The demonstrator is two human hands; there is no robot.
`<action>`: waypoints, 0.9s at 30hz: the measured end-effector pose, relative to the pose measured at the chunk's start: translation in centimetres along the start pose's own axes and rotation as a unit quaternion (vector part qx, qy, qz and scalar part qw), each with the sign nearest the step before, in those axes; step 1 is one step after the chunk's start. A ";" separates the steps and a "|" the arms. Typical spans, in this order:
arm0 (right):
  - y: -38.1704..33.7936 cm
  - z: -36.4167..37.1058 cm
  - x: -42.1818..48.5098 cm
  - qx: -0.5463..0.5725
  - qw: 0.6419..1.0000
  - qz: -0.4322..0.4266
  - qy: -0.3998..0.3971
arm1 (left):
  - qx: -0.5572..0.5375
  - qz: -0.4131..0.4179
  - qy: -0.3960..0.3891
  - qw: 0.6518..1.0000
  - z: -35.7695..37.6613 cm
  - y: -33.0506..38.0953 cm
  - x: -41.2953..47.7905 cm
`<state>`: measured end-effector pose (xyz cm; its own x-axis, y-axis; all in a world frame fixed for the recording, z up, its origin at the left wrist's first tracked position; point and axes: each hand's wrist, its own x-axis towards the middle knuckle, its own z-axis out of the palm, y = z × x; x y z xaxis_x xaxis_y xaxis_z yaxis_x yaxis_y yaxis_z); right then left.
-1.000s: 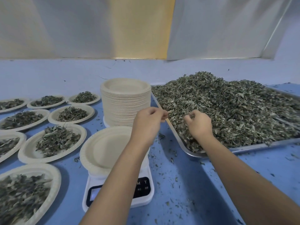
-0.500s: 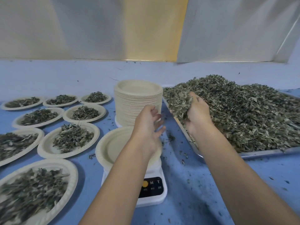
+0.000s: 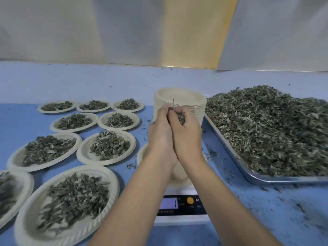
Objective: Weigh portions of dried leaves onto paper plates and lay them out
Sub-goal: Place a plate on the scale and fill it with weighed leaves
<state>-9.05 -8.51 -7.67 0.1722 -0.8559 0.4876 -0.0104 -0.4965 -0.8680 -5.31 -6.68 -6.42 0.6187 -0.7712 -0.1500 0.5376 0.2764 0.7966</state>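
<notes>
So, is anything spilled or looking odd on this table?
Leaf crumbs lie scattered on the blue table between the scale and the metal tray, and before the tray. A thin stem sticks up from the handful of leaves that the left hand and right hand grip.

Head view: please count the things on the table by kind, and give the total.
Paper plates with leaves: 9
Scale: 1
Plate on the scale: 1
Stack of plates: 1
Tray of leaves: 1
Total: 13

Nine filled paper plates [image 3: 83, 154], one empty plate [image 3: 142, 155], one stack of plates [image 3: 179, 95], one scale [image 3: 179, 220], one tray [image 3: 257, 178], one heap of dried leaves [image 3: 266, 125], and two hands: left hand [image 3: 160, 134], right hand [image 3: 189, 135].
</notes>
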 end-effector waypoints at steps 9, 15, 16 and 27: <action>0.7 -0.2 -1.2 -0.010 0.999 0.019 -0.047 | 0.025 0.086 0.057 0.994 -1.0 -0.8 0.6; 1.0 -0.3 -1.1 -0.046 0.997 0.010 -0.057 | 0.039 0.069 0.037 0.996 -1.1 -0.9 0.6; 1.1 -0.3 -1.0 -0.054 0.996 0.008 -0.066 | 0.040 0.066 0.030 0.997 -1.1 -0.8 0.7; 1.7 0.0 -1.0 -0.037 0.998 0.023 -0.047 | -0.015 0.060 0.107 0.992 -1.4 -0.9 0.6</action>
<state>-9.23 -8.52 -9.58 0.2620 -0.8625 0.4330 -0.0926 -0.4691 -0.8783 -4.57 -6.61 -8.07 0.7850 -0.5935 -0.1776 0.4675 0.3794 0.7984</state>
